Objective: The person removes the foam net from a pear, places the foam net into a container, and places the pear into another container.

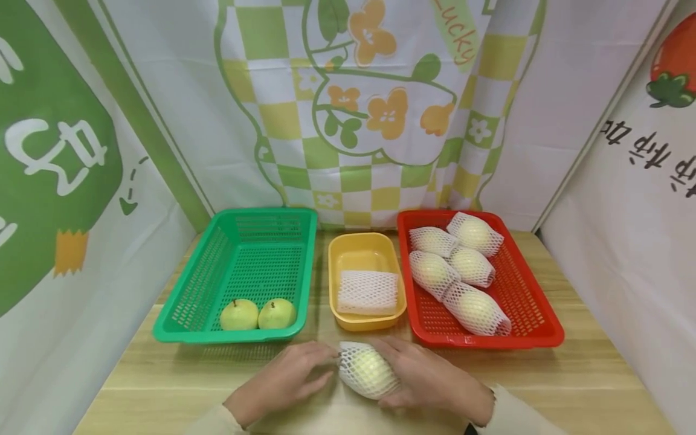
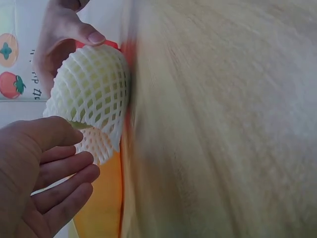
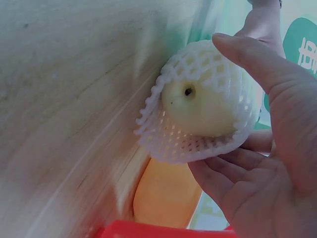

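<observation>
Between two hands (image 1: 293, 377) (image 1: 424, 376), one netted pear (image 1: 368, 371)

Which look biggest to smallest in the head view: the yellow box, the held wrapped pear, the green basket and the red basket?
1. Green basket and red basket: too alike to rank
2. Yellow box
3. Held wrapped pear
</observation>
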Demonstrator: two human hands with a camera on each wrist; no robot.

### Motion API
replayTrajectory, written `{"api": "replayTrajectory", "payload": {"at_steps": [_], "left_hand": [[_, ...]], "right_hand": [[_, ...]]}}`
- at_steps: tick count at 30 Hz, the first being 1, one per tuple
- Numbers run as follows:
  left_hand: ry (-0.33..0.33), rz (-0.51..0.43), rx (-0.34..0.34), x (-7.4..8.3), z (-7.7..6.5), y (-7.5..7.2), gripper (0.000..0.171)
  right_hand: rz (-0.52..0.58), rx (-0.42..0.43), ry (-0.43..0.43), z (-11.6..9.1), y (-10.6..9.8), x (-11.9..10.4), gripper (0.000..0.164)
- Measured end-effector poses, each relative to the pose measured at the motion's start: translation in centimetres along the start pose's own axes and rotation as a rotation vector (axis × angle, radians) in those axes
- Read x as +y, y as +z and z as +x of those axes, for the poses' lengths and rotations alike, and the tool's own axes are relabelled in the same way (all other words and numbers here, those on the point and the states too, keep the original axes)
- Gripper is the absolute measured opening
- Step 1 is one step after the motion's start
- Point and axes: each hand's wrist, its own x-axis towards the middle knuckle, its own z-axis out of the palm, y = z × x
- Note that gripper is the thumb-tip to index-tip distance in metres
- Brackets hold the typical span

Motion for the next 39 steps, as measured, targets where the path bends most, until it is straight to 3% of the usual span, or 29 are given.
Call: {"api": "replayTrajectory", "payload": {"at_steps": [8,14,21,28,32,39], "left_hand": [[-0.103,-0.098,0.016,-0.2,0.5,0.8,0.039],[-0.092,-0.205,0.048,-0.4,0.9,1.3,0.041],[-0.049,-0.214,-0.036,-0.1,1.7,2.0,0.057],[-0.104,-0.208,-0.163,0.9,2.7,2.5,0.075],[-0.111,-0.229,-0.17,1.2,2.9,2.8,0.079],[-0.107,-0.299,-0.135,1.2,3.1,3.2,0.065]], "right_hand": [[0.059,-0.011,0.043,-0.4,0.1,0.3,0.096],[0.061,0.009,0.023,-0.5,0.4,0.5,0.094],[0.098,0.041,-0.041,-0.4,0.9,0.6,0.091],[0.082,0.058,-0.077,-0.3,1.1,0.4,0.095],[0.053,0.049,-0.073,-0.1,1.3,0.1,0.096],[0.058,0.066,-0.093,0.3,1.1,0.2,0.093]]}}
